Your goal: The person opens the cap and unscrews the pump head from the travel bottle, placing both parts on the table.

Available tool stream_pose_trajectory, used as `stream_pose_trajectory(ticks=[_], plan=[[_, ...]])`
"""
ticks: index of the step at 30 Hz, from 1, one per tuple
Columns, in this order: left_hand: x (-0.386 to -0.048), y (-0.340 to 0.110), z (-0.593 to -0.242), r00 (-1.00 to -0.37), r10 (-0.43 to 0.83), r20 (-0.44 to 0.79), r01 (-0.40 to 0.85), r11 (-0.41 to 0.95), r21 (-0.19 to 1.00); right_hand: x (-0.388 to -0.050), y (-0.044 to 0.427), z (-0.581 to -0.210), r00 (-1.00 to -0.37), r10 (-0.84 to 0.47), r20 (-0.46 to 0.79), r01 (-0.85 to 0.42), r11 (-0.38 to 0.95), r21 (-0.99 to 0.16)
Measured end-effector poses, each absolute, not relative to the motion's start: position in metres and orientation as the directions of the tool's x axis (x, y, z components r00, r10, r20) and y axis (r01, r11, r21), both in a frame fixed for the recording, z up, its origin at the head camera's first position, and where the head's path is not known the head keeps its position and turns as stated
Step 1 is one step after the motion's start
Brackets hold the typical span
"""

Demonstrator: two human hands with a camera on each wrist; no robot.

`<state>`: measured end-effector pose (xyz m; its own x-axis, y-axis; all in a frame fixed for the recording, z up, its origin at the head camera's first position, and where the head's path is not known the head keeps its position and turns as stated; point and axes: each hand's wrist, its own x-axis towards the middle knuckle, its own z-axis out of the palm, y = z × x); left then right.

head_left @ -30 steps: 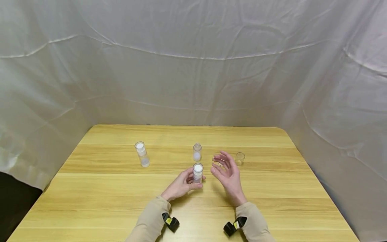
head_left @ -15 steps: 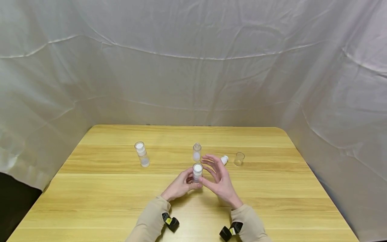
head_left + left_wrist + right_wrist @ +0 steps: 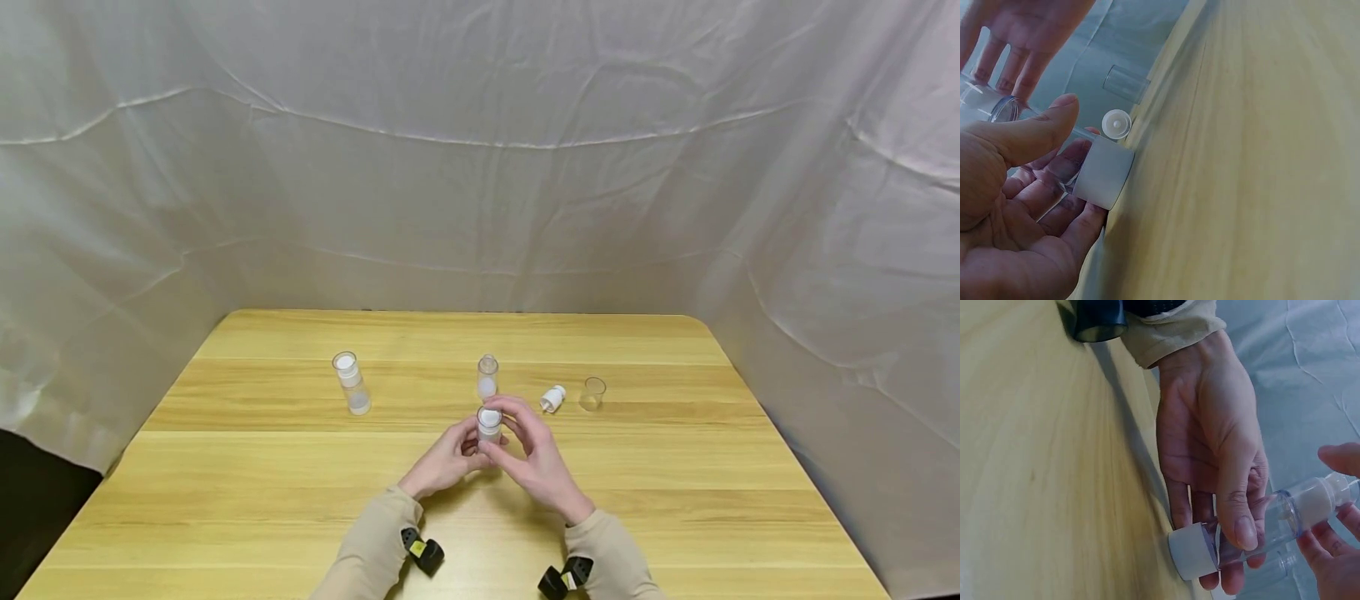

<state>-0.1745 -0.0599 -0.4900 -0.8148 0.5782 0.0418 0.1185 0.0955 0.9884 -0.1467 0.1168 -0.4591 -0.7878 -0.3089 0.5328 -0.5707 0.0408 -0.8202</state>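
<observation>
Near the table's middle, my left hand [image 3: 442, 458] grips the lower body of a clear pump bottle [image 3: 489, 427] with a white base. In the left wrist view its thumb lies along the clear wall, the fingers just by the white base [image 3: 1104, 174]. My right hand [image 3: 536, 462] curls its thumb and fingers round the bottle's top. In the right wrist view that hand [image 3: 1335, 531] enters from the right edge, beside the white collar [image 3: 1314, 503]. Whether its thumb presses the bottle is hard to tell.
Another pump bottle [image 3: 352, 383] stands at the left. Behind my hands is a clear bottle body [image 3: 487, 375] without a pump. To its right lie a white pump head [image 3: 552, 398] and a clear cap [image 3: 592, 394]. Grey curtains [image 3: 480, 208] surround the wooden table [image 3: 262, 483].
My right hand has moved left and closed in round the bottle's top, uncovering the white pump head on the table. My left hand keeps its grip in nearly the same place.
</observation>
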Motion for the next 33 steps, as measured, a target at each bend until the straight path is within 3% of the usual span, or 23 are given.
stream_pose_trajectory(ticks=[13,33], plan=[[-0.1742,-0.0582,-0.4876,-0.829,0.559,0.015,0.104,0.129,0.986,-0.1475,0.1135,-0.4598,-0.766,-0.258,0.589,-0.639,0.216,-0.738],[-0.1739,-0.0569,-0.4869,-0.826,0.564,0.017,0.107,0.126,0.986,-0.1505,0.114,-0.4632,-0.727,-0.245,0.641,-0.686,0.216,-0.695]])
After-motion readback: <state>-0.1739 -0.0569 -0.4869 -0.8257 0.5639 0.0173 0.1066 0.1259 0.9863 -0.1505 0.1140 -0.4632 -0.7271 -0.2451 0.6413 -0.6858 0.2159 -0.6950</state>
